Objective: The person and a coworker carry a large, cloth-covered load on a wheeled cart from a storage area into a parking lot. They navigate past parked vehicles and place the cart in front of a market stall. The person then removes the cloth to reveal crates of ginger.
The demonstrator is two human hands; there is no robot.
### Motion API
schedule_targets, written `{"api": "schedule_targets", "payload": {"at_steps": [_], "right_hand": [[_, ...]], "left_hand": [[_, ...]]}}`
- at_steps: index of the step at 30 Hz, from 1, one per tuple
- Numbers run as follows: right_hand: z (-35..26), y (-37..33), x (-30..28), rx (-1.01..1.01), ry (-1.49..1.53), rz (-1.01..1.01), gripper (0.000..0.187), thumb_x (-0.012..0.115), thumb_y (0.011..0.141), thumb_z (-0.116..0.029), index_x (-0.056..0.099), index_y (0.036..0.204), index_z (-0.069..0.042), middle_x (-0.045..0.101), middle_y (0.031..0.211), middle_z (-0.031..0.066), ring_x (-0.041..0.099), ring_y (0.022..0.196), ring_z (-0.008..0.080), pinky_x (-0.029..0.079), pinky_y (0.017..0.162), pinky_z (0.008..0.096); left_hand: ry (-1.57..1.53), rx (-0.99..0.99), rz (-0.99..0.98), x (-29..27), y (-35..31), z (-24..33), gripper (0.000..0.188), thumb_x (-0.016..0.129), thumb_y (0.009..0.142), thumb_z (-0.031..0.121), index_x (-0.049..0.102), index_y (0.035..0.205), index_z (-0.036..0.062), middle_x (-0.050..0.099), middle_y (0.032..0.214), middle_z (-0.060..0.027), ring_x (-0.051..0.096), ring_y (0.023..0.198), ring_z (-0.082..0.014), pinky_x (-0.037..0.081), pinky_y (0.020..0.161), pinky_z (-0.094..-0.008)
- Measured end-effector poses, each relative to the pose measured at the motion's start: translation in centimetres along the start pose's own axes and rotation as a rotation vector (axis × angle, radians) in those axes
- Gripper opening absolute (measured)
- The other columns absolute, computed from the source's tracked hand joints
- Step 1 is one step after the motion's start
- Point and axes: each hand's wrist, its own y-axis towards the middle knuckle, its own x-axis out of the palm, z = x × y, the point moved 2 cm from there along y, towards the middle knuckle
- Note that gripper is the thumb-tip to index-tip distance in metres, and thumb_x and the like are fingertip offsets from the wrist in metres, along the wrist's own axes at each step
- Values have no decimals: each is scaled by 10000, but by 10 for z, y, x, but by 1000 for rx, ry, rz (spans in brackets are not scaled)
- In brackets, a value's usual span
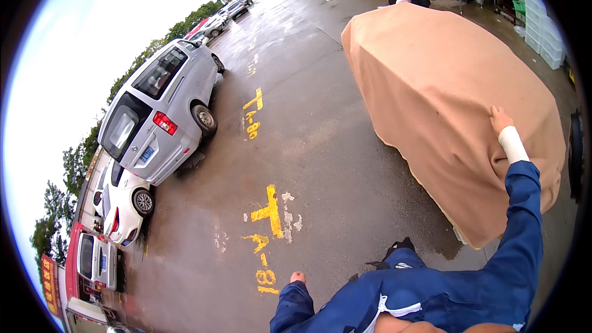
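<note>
Touching the tan cloth (pixel 450 68), right hand (pixel 501 119) partly open.

"What's on your feed?"
"I see a wide tan cloth (pixel 447 111) draped over a bulky shape I can't make out, fairly smooth on top, creased toward the near end, its left edge hanging down the side."

Right arm (pixel 522 213) extended forward, right hand (pixel 501 119) palm down, left arm (pixel 291 306) lowered, left hand (pixel 298 277) mostly hidden
</note>
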Motion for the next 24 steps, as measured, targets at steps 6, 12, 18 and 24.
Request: {"api": "schedule_targets", "payload": {"at_steps": [6,12,18,24], "right_hand": [[-94,140,41,-29,-16,38,291,540,817,-156,435,1085,-119,494,1017,171,562,869,365,477,731,443],[-179,297,94,-24,-27,88,330,560,803,-160,435,1105,-112,504,996,161,572,848,350,483,695,444],[-235,437,130,54,-118,64,319,574,792,-182,443,1074,-110,511,986,149,578,847,339,492,695,429],[-383,597,145,-9,-89,108,233,541,806,-216,445,983,-98,519,943,159,576,816,339,484,682,425]], "left_hand": [[-410,698,-176,-3,128,412,280,513,873,135,505,1122,7,604,957,-98,594,800,-164,474,736,-276],[-156,511,-300,-10,262,450,303,524,858,171,516,1116,12,623,914,-92,603,786,-161,475,688,-273],[1101,650,-257,-63,374,349,347,514,805,333,614,966,42,625,842,-104,595,767,-237,468,729,-354],[783,125,-293,-169,556,499,258,496,820,233,569,962,31,611,799,-108,578,667,-217,457,609,-321]]}}
